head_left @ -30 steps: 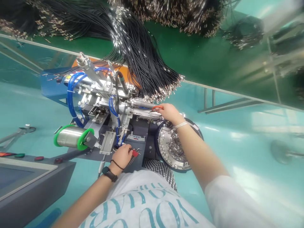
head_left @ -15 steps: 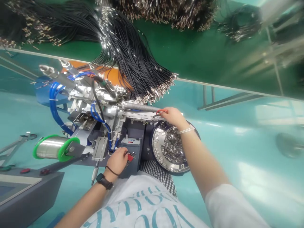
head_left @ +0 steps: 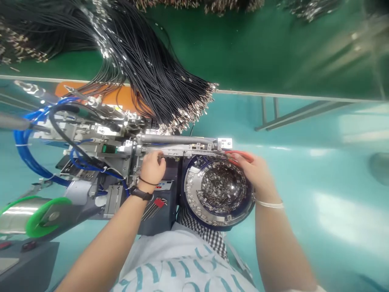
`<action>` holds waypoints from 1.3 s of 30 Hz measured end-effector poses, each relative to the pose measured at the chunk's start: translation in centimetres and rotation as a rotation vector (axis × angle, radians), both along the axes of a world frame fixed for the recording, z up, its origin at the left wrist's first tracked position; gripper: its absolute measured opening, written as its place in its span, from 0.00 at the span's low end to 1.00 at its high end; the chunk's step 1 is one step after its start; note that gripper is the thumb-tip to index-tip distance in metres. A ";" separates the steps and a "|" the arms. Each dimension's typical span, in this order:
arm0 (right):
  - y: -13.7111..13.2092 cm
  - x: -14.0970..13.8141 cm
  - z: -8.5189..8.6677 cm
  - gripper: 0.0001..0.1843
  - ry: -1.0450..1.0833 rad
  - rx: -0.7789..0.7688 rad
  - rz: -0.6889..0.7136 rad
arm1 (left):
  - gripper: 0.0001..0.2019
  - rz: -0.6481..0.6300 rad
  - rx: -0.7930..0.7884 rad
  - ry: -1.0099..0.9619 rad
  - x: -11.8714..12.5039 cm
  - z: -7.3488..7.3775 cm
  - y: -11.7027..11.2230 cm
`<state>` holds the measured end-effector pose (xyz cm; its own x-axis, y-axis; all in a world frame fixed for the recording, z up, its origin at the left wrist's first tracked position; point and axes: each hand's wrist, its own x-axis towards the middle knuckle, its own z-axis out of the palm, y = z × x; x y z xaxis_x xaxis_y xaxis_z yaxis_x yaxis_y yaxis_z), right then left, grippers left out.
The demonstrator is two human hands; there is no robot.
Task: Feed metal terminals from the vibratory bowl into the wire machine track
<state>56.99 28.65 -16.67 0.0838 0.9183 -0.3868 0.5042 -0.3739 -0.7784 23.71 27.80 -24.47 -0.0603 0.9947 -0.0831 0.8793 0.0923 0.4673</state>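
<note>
My left hand [head_left: 152,167] is closed in a pinch against the metal feed rail [head_left: 182,152] of the small machine [head_left: 100,150]; what it pinches is too small to name. My right hand [head_left: 253,172] grips a red-handled tool [head_left: 240,154] at the rail's right end, just over the rim of the round bowl feeder [head_left: 194,205], which is full of small metal terminals. A set of hex keys with a red holder [head_left: 156,205] lies on the dark control box [head_left: 162,223] below my left wrist.
A thick bundle of black wires with metal terminals [head_left: 158,85] hangs over the machine from the green bench [head_left: 258,52]. Blue air hoses [head_left: 26,152] loop at the left. A green-flanged wire spool [head_left: 30,213] sits at lower left beside a grey console [head_left: 27,263].
My left hand has left the hex keys and risen to the feed rail. My right hand with the red-handled tool has slid right to the bowl's edge. The view has shifted.
</note>
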 end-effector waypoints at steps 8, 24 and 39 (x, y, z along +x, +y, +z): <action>-1.6 2.4 -0.8 0.19 0.029 -0.040 -0.158 | 0.14 -0.084 0.029 0.112 0.7 -0.4 0.9; 1.6 -2.5 0.2 0.18 0.012 0.020 0.192 | 0.14 -0.088 0.035 0.026 1.9 1.3 -1.4; 9.0 -14.6 -0.4 0.15 -0.395 0.196 0.867 | 0.12 -0.134 -0.350 -0.170 -1.6 -0.9 -22.8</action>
